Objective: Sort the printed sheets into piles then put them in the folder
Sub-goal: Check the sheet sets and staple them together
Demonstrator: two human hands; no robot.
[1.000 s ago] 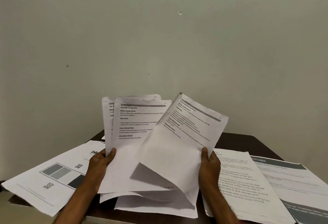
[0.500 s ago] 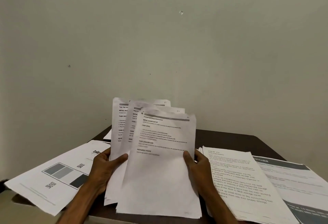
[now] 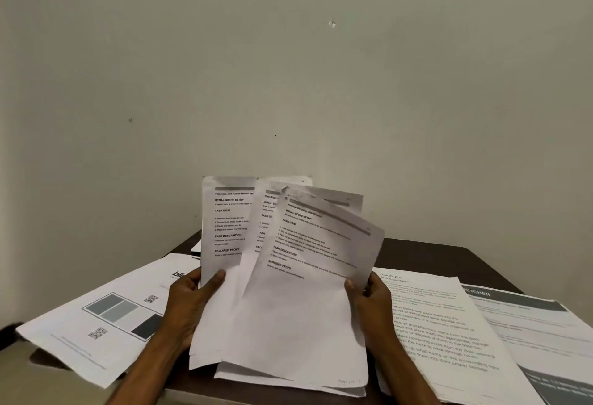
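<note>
Dim, flat light here, soft and even, no glare anywhere. The wall [image 3: 288, 67] darkens toward the corners. The top edges of the fanned sheets [image 3: 305, 292] smear with blur, and the small print is unreadable. Wide-angle stretch warps the page [image 3: 529, 334] at the right edge of the desk [image 3: 433, 257].

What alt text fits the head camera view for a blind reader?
The left hand and right hand hold a fan of printed sheets upright above a dark table, before a plain wall. Other sheets lie flat on the table on both sides.
</note>
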